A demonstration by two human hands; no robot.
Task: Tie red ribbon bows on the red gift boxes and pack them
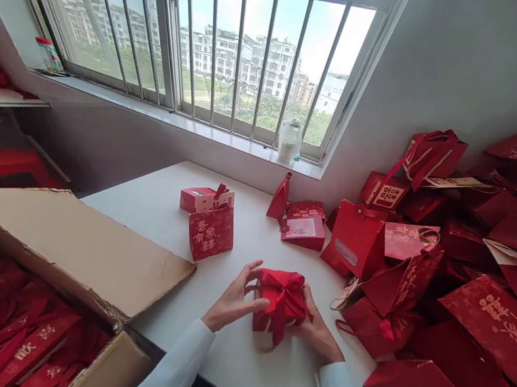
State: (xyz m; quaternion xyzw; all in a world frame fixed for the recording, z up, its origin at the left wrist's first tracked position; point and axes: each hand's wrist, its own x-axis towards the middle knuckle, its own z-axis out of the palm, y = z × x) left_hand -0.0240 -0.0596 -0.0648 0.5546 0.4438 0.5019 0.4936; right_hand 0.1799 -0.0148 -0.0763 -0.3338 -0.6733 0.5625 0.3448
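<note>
A small red gift box (266, 320) with a red ribbon bow (288, 292) on top is between my two hands, near the front edge of the white table. My left hand (239, 297) grips its left side, with the thumb across the front and the fingers behind. On the opposite side, my right hand (317, 327) holds the box, its fingers partly hidden behind it. A short string of beads hangs below the bow. Beyond my left hand stands a red box with gold characters (212, 231), in front of another red box (195, 199).
Red gift boxes and bags (456, 322) are heaped along the right side. An open cardboard box (73, 247) full of red pieces stands at the lower left. More red boxes (305, 228) sit near the wall. A wrapped jar (290, 140) rests on the sill of the barred window.
</note>
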